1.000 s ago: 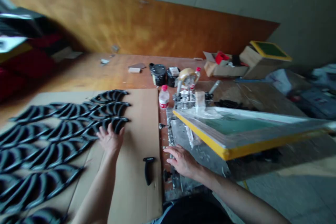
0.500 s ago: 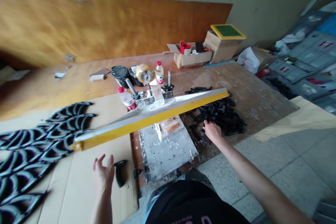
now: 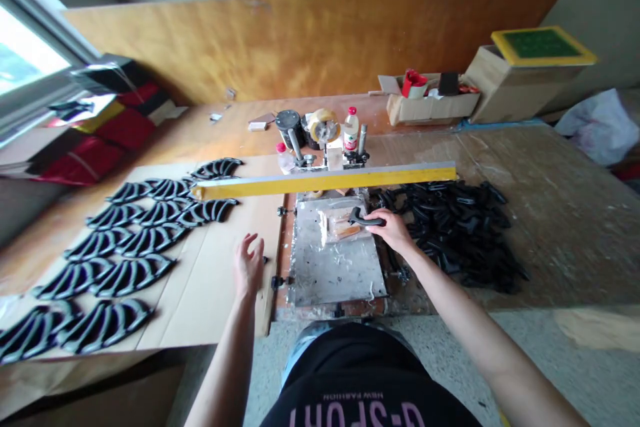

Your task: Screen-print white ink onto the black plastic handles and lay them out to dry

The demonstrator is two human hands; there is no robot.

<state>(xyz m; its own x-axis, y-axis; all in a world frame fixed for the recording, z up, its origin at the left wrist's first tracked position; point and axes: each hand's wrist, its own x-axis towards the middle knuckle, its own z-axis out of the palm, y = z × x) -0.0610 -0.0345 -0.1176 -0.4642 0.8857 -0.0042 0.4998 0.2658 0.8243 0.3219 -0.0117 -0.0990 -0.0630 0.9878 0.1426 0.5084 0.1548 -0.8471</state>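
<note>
Wooden bench; right grip pinches curved, flare-ended black handle; left grip wide.

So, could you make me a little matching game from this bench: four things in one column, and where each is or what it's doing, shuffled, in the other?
Things:
1. Right hand
2. Left hand
3. Heap of black pieces
4. Green-and-yellow panel

Places and states:
A. On the table, to the right of the metal plate
B. On top of a cardboard box
C. Holding a curved black piece
D. Over the cardboard sheet, with nothing visible in its grasp

Right pairs: 1-C, 2-D, 3-A, 4-B
</note>
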